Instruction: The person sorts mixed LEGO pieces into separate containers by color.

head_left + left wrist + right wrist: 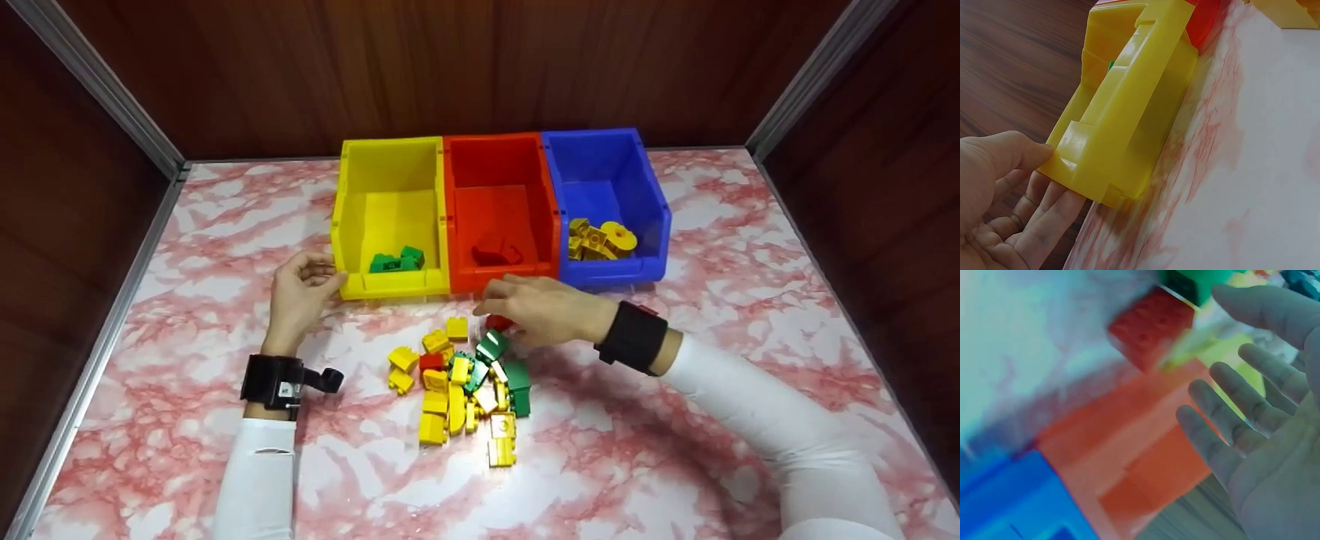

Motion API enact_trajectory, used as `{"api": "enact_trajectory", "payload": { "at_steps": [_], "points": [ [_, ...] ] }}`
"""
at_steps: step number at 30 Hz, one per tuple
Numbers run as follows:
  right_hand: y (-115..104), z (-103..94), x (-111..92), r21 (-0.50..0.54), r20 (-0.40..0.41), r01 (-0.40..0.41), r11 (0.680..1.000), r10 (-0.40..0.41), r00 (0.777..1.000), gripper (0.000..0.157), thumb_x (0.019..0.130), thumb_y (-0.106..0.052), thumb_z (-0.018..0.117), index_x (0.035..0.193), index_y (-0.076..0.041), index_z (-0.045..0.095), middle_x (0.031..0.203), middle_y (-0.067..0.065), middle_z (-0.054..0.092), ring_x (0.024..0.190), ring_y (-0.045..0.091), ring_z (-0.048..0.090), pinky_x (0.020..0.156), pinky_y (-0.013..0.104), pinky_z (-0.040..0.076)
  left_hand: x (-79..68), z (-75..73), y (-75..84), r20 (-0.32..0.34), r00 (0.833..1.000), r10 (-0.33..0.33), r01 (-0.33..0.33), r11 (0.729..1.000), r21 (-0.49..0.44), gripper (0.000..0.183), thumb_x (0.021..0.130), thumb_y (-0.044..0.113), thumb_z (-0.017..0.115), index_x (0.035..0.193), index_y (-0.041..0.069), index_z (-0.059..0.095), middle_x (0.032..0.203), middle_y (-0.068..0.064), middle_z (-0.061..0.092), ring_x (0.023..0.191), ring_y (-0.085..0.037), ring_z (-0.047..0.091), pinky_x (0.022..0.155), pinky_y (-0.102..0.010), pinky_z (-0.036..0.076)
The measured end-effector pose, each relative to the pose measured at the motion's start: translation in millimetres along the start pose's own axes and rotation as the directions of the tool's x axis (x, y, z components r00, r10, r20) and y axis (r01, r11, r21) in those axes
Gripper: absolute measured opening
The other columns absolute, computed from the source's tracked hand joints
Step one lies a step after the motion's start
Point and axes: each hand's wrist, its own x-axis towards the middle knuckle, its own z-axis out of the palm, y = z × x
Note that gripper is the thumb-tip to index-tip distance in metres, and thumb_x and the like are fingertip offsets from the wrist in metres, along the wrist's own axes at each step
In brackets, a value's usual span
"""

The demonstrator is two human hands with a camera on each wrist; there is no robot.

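Note:
At the front left corner of the yellow bin, my left hand grips the edge. In the left wrist view its thumb lies on the rim of the yellow bin and the other fingers are against the side. My right hand hovers just in front of the red bin, over a red brick that it partly covers. The right wrist view shows that hand with fingers spread and nothing held, apart from the studded red brick.
A loose pile of yellow bricks, green bricks and another red brick lies before the bins. The blue bin contains yellow pieces. Green pieces lie in the yellow bin, red ones in the red bin.

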Motion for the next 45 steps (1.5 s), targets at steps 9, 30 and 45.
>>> {"api": "enact_trajectory", "payload": {
  "at_steps": [9, 30, 45],
  "points": [
    [13, 30.1, 8, 0.041, -0.086, -0.002, 0.999, 0.006, 0.996, 0.019, 0.095, -0.004, 0.073, 0.113, -0.01, 0.077, 0.106, 0.01, 0.074, 0.095, 0.026, 0.075, 0.085, 0.038, 0.066, 0.6, 0.5, 3.4, 0.007, 1.0, -0.022, 0.022, 1.0, 0.019, 0.031, 0.093, 0.01, 0.08, 0.119, -0.003, 0.069, 0.103, -0.005, 0.07, 0.091, -0.006, 0.066, 0.082, -0.012, 0.055],
    [23, -35.8, 13, 0.077, -0.237, -0.052, 0.996, 0.069, 0.969, 0.022, 0.094, -0.01, 0.079, 0.115, -0.004, 0.077, 0.098, 0.014, 0.07, 0.085, 0.028, 0.072, 0.078, 0.039, 0.065, 1.2, -2.3, 0.0, -0.009, 1.0, -0.008, 0.008, 1.0, 0.02, 0.029, 0.093, 0.006, 0.079, 0.118, -0.004, 0.069, 0.101, -0.005, 0.072, 0.088, -0.004, 0.067, 0.081, -0.011, 0.056],
    [65, -18.2, 28, -0.025, -0.245, -0.187, 0.982, 0.175, 0.954, 0.028, 0.098, -0.015, 0.075, 0.123, -0.001, 0.074, 0.101, 0.019, 0.067, 0.084, 0.035, 0.073, 0.078, 0.043, 0.066, 1.5, -2.4, 0.4, -0.001, 1.0, 0.009, -0.009, 1.0, 0.022, 0.029, 0.093, 0.007, 0.079, 0.118, -0.004, 0.069, 0.102, -0.006, 0.072, 0.089, -0.004, 0.066, 0.082, -0.012, 0.056]
  ]
}}
